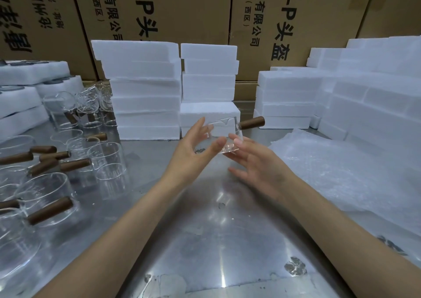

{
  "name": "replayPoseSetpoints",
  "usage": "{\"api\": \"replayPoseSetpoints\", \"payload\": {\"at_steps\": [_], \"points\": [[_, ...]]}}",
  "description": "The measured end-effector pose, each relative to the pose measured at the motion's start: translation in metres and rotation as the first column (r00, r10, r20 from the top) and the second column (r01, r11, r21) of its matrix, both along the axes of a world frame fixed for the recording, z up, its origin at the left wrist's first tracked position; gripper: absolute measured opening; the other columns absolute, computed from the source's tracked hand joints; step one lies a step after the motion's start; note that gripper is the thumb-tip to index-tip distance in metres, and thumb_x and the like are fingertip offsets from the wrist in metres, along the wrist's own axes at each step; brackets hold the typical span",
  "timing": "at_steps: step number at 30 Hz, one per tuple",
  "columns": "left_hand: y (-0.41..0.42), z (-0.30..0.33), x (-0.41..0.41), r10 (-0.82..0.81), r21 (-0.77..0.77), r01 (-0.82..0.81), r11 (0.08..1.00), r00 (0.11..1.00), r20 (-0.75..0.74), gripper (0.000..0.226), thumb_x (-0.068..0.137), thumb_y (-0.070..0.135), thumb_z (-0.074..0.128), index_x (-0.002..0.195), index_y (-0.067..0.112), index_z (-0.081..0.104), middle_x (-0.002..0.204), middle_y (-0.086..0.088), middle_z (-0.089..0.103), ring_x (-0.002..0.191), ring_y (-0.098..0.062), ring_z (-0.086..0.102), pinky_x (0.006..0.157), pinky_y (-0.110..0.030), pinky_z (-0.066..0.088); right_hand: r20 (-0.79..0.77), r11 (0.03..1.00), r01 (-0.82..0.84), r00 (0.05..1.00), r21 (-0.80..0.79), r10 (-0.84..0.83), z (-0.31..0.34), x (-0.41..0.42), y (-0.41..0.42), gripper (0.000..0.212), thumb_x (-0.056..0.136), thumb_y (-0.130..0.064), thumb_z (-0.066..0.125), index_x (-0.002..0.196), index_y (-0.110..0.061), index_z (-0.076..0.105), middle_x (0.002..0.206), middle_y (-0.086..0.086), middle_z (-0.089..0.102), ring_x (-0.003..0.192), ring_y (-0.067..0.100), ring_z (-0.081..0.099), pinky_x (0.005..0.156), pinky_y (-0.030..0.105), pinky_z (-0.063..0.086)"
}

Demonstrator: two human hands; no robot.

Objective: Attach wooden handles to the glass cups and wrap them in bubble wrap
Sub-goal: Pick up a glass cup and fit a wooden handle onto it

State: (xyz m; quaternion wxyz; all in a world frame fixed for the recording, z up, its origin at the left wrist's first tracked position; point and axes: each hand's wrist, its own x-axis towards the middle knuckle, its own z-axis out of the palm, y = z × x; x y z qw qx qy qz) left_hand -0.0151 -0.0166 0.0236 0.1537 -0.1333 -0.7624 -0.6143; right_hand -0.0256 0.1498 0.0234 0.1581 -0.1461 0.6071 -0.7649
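Note:
A clear glass cup (224,130) with a dark wooden handle (252,122) pointing right is held in the air above the metal table (218,240). My left hand (196,152) cups its left side, fingers and thumb curved round the glass. My right hand (257,161) touches the cup's lower right with nearly straight fingers. A sheet of bubble wrap (337,172) lies on the table to the right. Several glass cups (107,161), some with wooden handles (51,210), crowd the left side, with loose handles (43,149) among them.
Stacks of white foam blocks (145,92) stand behind the hands, more at the right (369,88) and foam trays at the far left (20,97). Brown cardboard boxes (182,8) form the back wall.

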Motion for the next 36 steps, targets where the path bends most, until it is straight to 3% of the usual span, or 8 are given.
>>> {"api": "replayPoseSetpoints", "payload": {"at_steps": [6, 12, 17, 21, 26, 30, 33, 36], "points": [[0.0, -0.001, -0.004, -0.071, 0.16, 0.064, 0.985, 0.997, 0.037, 0.055, 0.073, 0.033, 0.067, 0.124, 0.015, 0.055, 0.108, 0.002, 0.069, 0.091, 0.008, 0.065, 0.078, -0.008, 0.047, -0.033, 0.998, -0.06, 0.998, 0.005, 0.06, -0.001, 0.0, -0.002, 0.028, 0.078, -0.032, 0.063, 0.105, -0.038, 0.068, 0.109, -0.014, 0.068, 0.107, 0.002, 0.06, 0.089, 0.032, 0.04], [-0.006, -0.012, -0.011, -0.026, 0.117, 0.019, 0.993, 0.998, 0.056, 0.061, 0.077, 0.024, 0.07, 0.134, 0.012, 0.049, 0.117, -0.003, 0.065, 0.096, 0.003, 0.063, 0.086, -0.013, 0.05, 0.014, 0.969, 0.233, 0.973, -0.087, -0.232, 0.002, -0.008, 0.007, 0.019, 0.087, -0.028, 0.063, 0.106, -0.027, 0.063, 0.117, -0.004, 0.066, 0.108, 0.012, 0.06, 0.089, 0.031, 0.047], [-0.008, -0.024, -0.017, -0.049, -0.033, 0.053, 0.998, 0.994, 0.093, 0.053, 0.077, 0.025, 0.072, 0.124, 0.027, 0.047, 0.119, -0.001, 0.061, 0.113, -0.013, 0.059, 0.102, -0.03, 0.045, -0.283, 0.822, 0.504, 0.856, 0.265, -0.434, -0.006, -0.013, 0.009, 0.012, 0.091, -0.021, 0.06, 0.103, -0.023, 0.058, 0.089, -0.01, 0.067, 0.071, 0.001, 0.061, 0.065, 0.019, 0.048], [-0.012, -0.032, -0.022, -0.057, -0.153, 0.079, 0.985, 0.988, 0.142, 0.057, 0.085, 0.02, 0.069, 0.135, 0.022, 0.042, 0.122, 0.003, 0.055, 0.116, -0.013, 0.056, 0.092, -0.015, 0.043, -0.357, 0.735, 0.517, 0.851, 0.439, -0.385, -0.013, -0.017, 0.008, 0.014, 0.09, -0.017, 0.056, 0.087, -0.031, 0.054, 0.092, -0.002, 0.069, 0.075, 0.012, 0.059, 0.077, 0.035, 0.049], [-0.014, -0.034, -0.022, -0.05, -0.272, 0.098, 0.957, 0.982, 0.18, 0.062, 0.088, 0.03, 0.066, 0.141, 0.019, 0.036, 0.126, 0.008, 0.049, 0.112, -0.005, 0.05, 0.073, 0.005, 0.038, -0.354, 0.688, 0.496, 0.866, 0.529, -0.352, -0.011, -0.017, 0.007, 0.017, 0.089, -0.016, 0.05, 0.09, -0.029, 0.061, 0.086, -0.002, 0.068, 0.075, 0.014, 0.064, 0.07, 0.028, 0.051], [-0.012, -0.031, -0.018, -0.036, -0.262, 0.09, 0.961, 0.979, 0.201, 0.051, 0.08, 0.039, 0.071, 0.122, 0.04, 0.041, 0.118, 0.018, 0.05, 0.103, 0.005, 0.052, 0.073, 0.005, 0.038, -0.603, 0.328, 0.641, 0.766, 0.694, -0.223, -0.011, -0.011, 0.008, 0.035, 0.092, -0.025, 0.047, 0.127, -0.021, 0.048, 0.105, 0.002, 0.065, 0.09, 0.024, 0.061, 0.075, 0.034, 0.048], [-0.012, -0.027, -0.013, -0.032, -0.23, 0.08, 0.97, 0.977, 0.209, 0.061, 0.061, 0.059, 0.07, 0.114, 0.051, 0.039, 0.113, 0.032, 0.047, 0.106, 0.005, 0.05, 0.069, 0.006, 0.037, -0.787, 0.143, 0.815, 0.579, 0.561, -0.214, 0.0, -0.007, 0.015, 0.04, 0.091, -0.023, 0.047, 0.13, -0.018, 0.046, 0.112, 0.002, 0.058, 0.1, 0.025, 0.055, 0.07, 0.032, 0.038], [-0.012, -0.026, -0.013, -0.039, -0.21, 0.081, 0.974, 0.98, 0.197, 0.091, 0.054, 0.068, 0.065, 0.135, 0.042, 0.034, 0.129, 0.022, 0.046, 0.113, 0.002, 0.046, 0.067, 0.003, 0.04, -0.853, -0.105, 0.853, 0.488, 0.511, -0.185, 0.01, -0.007, 0.032, 0.034, 0.088, -0.013, 0.048, 0.121, -0.007, 0.049, 0.115, 0.013, 0.054, 0.107, 0.032, 0.047, 0.068, 0.034, 0.032]]}}
